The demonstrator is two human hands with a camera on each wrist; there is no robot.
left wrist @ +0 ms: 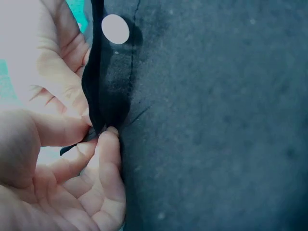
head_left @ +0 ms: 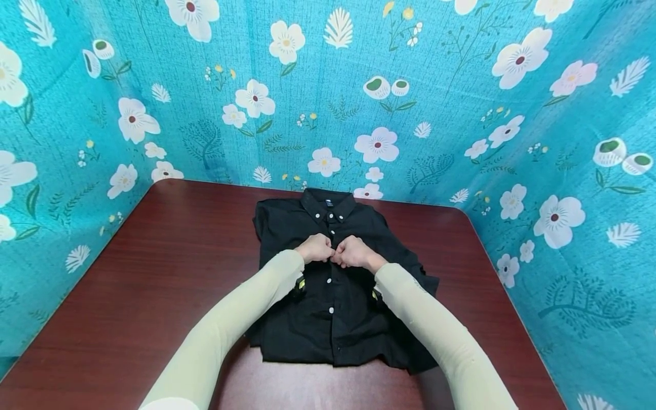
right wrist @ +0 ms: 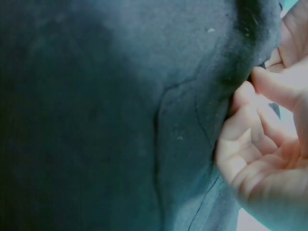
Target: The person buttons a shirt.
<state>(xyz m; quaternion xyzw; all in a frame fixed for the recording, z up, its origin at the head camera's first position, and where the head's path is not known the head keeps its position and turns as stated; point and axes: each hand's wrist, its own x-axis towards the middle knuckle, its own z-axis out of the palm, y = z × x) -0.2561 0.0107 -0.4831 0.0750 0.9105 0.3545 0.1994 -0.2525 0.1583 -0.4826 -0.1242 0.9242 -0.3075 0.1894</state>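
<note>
Two pale-sleeved arms (head_left: 251, 302) come slanting in from the bottom edge, which crops them, and the left hand (head_left: 315, 249) and right hand (head_left: 352, 251) meet over the middle of the black shirt (head_left: 353, 319). Fingers bent, thumbs in, and each grip is pinching cloth right at the front opening! What sits between them is covered in the head view; from the left wrist, a dark fold (left wrist: 91, 77) runs down into the pinch, but whether there's a button in there, I can't tell. The right wrist view is murky, the other hand partly cropped at its edge. And the shirt itself: front up on the bench (head_left: 179, 256), spread to both sides of the grip, collar (head_left: 328, 208) beyond the hands, two white buttons (head_left: 329, 281) between the pinch and the near hem.
</note>
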